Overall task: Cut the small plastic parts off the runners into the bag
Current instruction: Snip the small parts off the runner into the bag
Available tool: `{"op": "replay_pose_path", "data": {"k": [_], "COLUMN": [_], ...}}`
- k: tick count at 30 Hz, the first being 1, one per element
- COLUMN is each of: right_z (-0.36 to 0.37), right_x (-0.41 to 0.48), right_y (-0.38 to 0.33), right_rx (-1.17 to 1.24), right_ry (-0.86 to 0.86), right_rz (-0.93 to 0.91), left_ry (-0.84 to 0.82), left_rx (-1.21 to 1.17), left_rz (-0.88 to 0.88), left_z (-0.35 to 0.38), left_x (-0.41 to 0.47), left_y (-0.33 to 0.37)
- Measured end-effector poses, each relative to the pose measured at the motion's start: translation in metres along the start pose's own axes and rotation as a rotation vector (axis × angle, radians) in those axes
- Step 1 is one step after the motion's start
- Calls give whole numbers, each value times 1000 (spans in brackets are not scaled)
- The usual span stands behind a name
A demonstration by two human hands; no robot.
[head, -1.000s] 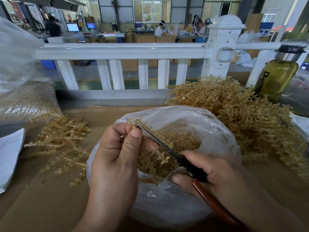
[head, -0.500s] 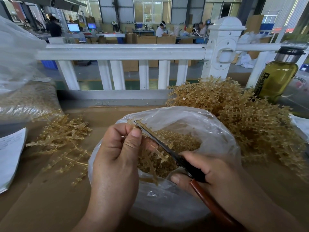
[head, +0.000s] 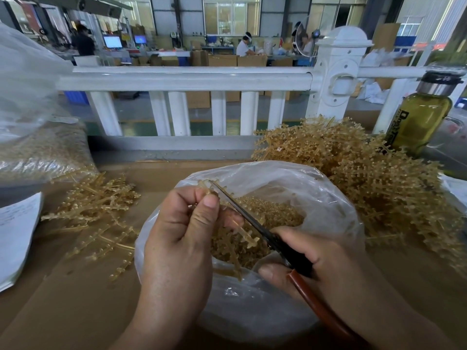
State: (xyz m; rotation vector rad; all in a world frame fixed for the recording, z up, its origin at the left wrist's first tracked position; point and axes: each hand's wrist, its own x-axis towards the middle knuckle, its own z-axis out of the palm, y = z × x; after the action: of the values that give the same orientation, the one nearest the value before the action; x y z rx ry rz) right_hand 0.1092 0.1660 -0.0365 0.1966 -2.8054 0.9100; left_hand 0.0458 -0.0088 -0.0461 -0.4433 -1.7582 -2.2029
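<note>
Runners (head: 366, 178) not yet trimmed lie in a big tan heap on the right of the cardboard-covered bench (head: 75, 311). The heap is just beside the clear plastic bag (head: 328, 198), whose open mouth faces up in front of the person and holds a deep layer of cut parts (head: 275, 213). A smaller scatter of runners (head: 96, 208) lies left of the bag. Over the bag's mouth the left hand (head: 177, 238) pinches the top end of a single runner (head: 249, 241) between thumb and forefinger, so its length hangs into the opening. The right hand (head: 331, 271) is wrapped round the reddish-brown handles of the scissors (head: 242, 213). The blades run up the runner's right flank to its tip and show as one thin dark line, nearly or wholly together. The step in hand looks to be the snipping itself, partway along one runner, and the size of the heap suggests the task is far from over. The next move probably calls for opening the blades a little and setting them on the thin neck of the next small part. They would then close cleanly with the runner over the mouth, so the piece drops inside and not onto the bench.
</note>
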Motion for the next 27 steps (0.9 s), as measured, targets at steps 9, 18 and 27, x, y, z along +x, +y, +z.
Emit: {"op": "replay_pose_path", "data": {"k": [9,18,27], "right_z": [0,2,3], "right_x": [0,0,-1], "right_y": [2,2,2], "right_rx": [10,-9,-24], "right_ry": [-9,26,29], "right_rz": [-2,-2,0], "left_ry": [-71,-76,-68], "left_rx": [34,63,7], "left_rz": [55,84,37], "left_z": [1,3,3], "left_x": [0,-3,-3], "left_y": [-3,-2,-2]}}
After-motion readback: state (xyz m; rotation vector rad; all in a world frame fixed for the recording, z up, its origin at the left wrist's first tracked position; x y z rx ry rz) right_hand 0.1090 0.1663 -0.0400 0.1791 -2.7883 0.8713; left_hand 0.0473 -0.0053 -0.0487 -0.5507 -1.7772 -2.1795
